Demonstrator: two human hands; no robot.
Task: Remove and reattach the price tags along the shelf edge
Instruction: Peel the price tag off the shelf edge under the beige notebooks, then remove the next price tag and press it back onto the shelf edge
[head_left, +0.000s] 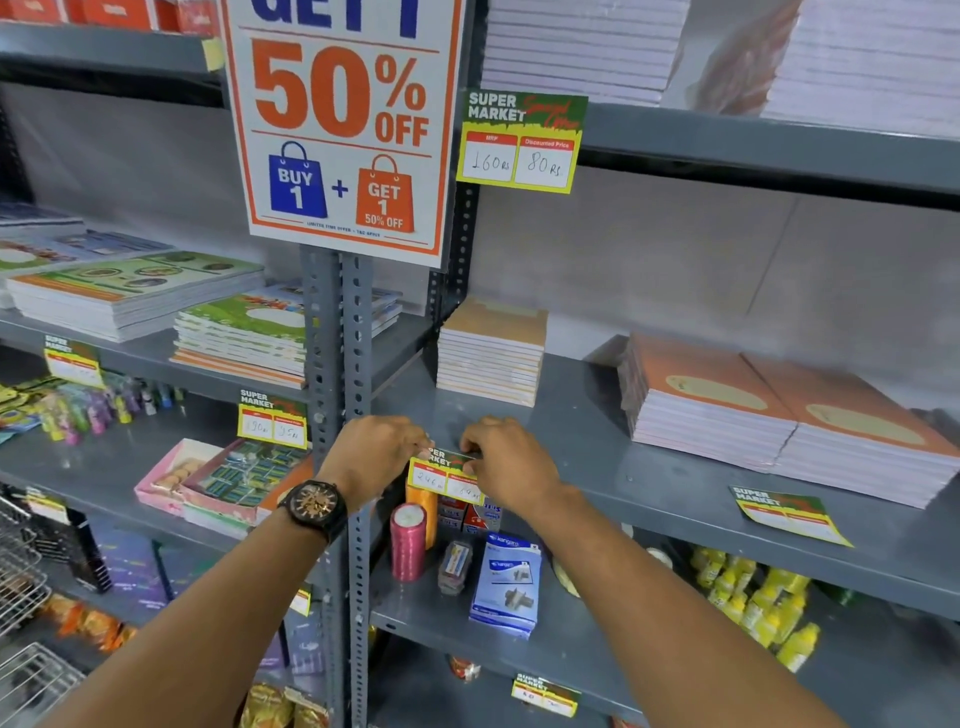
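A green, red and yellow price tag (444, 477) hangs at the front edge of the grey middle shelf (649, 467). My left hand (375, 451), with a black watch on its wrist, pinches the tag's upper left corner. My right hand (508, 462) holds its upper right edge with thumb and fingers. Another price tag (789, 514) lies loose and flat on the same shelf to the right. A third price tag (521, 143) is fixed to the shelf edge above. Further price tags (272, 418) hang on the left bay's edges.
A large 50% off poster (340, 124) hangs on the perforated upright post (340, 364). Stacks of notebooks (779, 410) sit on the middle shelf. Below the tag stand ribbon spools (409, 540), stapler boxes (506, 582) and yellow bottles (753, 603). Wire baskets sit at the lower left.
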